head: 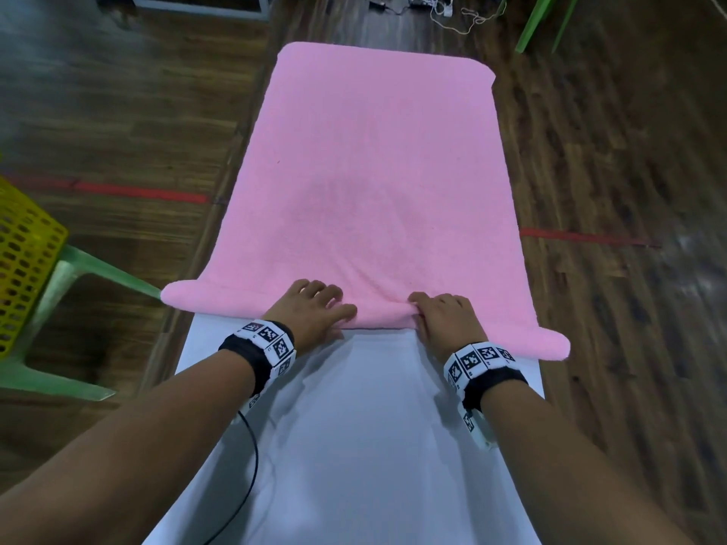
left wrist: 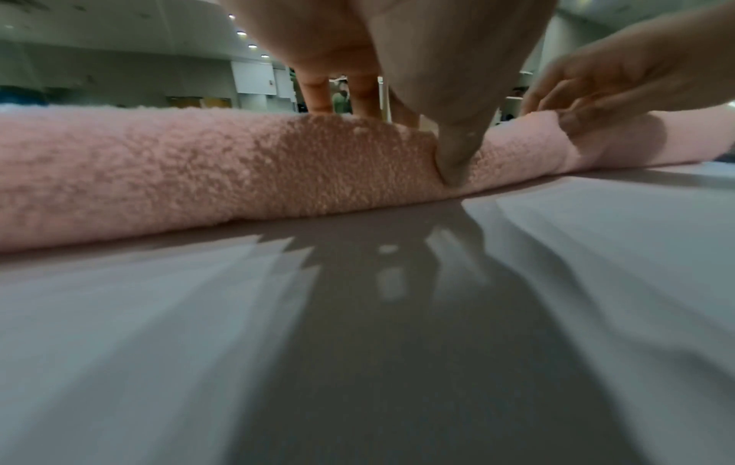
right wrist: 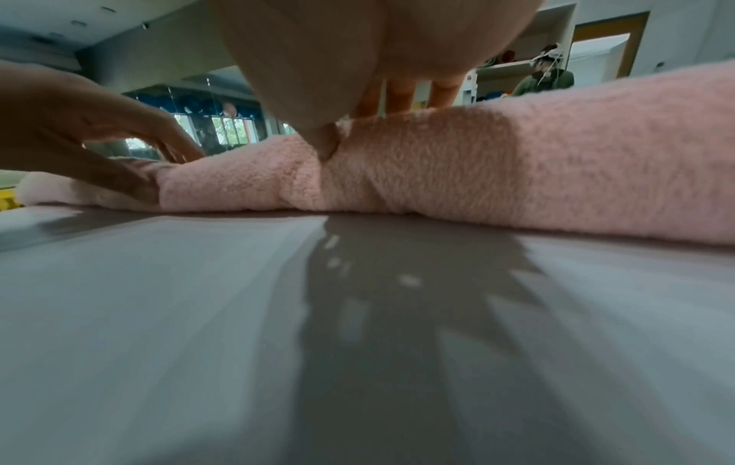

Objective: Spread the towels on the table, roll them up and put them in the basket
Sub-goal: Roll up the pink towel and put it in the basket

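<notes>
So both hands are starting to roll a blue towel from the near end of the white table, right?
Not quite: the towel is pink, not blue, as the head view shows. The rest holds: left hand and right hand are rolling its near end on the white table.

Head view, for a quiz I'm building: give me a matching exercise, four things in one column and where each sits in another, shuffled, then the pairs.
Things:
1. pink towel
2. yellow basket
3. left hand
4. green chair

Places:
A. under the basket
B. at the left edge of the view
C. spread along the table
D. on the towel's rolled near edge

Pairs: 1-C, 2-B, 3-D, 4-A
</notes>
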